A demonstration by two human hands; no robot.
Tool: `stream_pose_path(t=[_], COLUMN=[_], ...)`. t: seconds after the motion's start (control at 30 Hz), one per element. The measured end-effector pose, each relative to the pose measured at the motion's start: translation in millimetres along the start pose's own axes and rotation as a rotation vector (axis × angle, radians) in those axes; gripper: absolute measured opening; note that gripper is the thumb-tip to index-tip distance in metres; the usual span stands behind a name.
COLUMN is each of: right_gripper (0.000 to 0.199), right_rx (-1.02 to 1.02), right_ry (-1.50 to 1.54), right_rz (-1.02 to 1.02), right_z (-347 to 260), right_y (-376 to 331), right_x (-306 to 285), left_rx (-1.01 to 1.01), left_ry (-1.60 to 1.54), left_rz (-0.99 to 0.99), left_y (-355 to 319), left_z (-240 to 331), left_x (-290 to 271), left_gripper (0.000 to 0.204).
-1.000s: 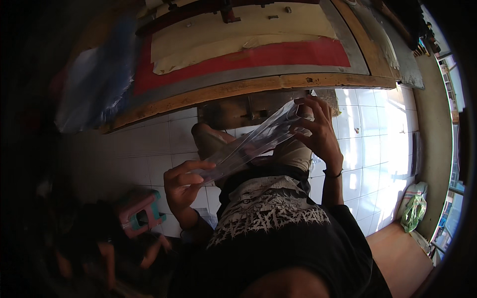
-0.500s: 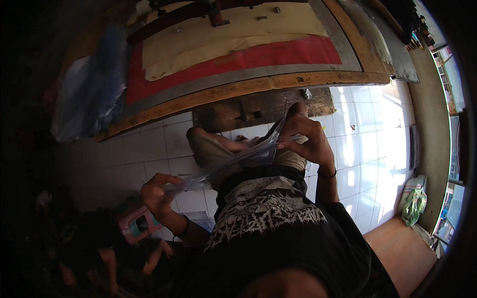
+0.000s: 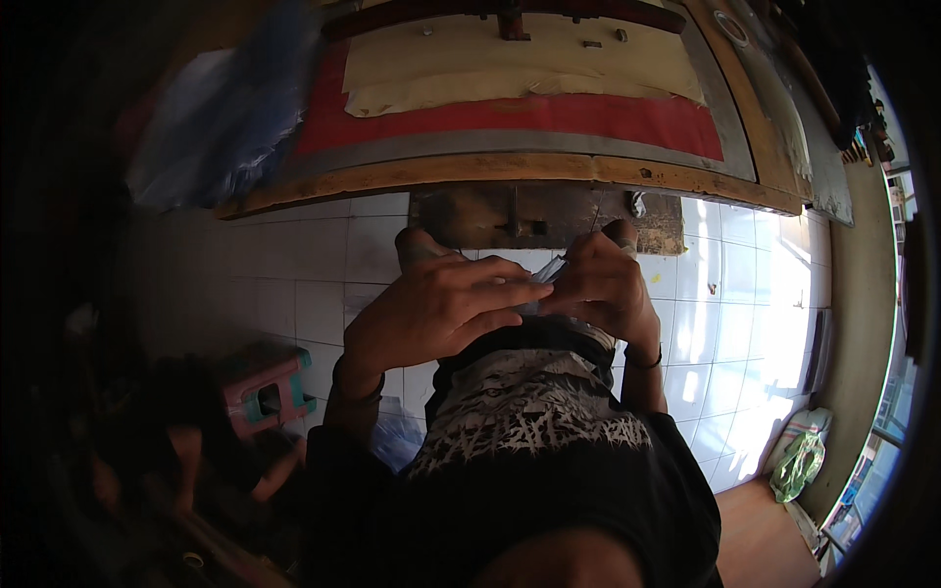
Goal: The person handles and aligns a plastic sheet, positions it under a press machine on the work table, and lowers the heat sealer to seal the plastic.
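Note:
My left hand and my right hand meet in front of my waist, fingers curled over a folded clear plastic sheet held between them. Only a small pale edge of the plastic shows between the fingers. My right wrist carries a dark band. Just beyond my hands runs the wooden front edge of a printing table with a red bed and a cream sheet laid on it.
A blue plastic heap lies on the table's left end. A small pink and teal stool stands on the white tiled floor at my left. A green bag sits at the lower right near a doorway.
The plastic was stretched out long between my spread hands; now my left hand has come up to the right one and the plastic is gathered small between them.

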State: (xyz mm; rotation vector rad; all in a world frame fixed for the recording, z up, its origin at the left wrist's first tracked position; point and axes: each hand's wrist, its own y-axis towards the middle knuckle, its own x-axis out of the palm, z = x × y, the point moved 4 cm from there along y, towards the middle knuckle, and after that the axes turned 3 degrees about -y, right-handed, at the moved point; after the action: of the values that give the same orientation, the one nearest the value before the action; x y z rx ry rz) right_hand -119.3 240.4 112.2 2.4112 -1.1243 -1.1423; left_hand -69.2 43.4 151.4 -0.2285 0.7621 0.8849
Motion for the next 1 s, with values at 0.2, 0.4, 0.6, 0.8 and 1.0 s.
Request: stream_pose_path(t=[0.2, 0.4, 0.6, 0.8, 1.0], right_gripper=[0.017, 0.023, 0.023, 0.034, 0.064], right_rx=[0.015, -0.026, 0.059, 0.207, 0.314], right_ry=[-0.021, 0.073, -0.008, 0.163, 0.230], right_rz=[0.150, 0.109, 0.006, 0.024, -0.092], right_z=[-0.2, 0.4, 1.5, 11.0, 14.2], right_y=[-6.3, -9.3, -14.6, -25.5, -24.1], right_x=[-3.2, -3.7, -0.1, -1.7, -7.1], left_rx=[-0.056, -0.058, -0.084, 0.004, -0.044], left_ry=[0.108, 0.303, 0.059, 0.057, 0.003], left_rz=[0.112, 0.216, 0.135, 0.109, 0.230], left_y=[16.2, 26.7, 26.1, 27.7, 23.1], left_z=[6.8, 1.6, -12.1, -15.9, -25.3], left_x=[21.7, 36.0, 55.2, 63.4, 61.3], left_gripper=[0.076, 0.069, 0.057, 0.047, 0.038])
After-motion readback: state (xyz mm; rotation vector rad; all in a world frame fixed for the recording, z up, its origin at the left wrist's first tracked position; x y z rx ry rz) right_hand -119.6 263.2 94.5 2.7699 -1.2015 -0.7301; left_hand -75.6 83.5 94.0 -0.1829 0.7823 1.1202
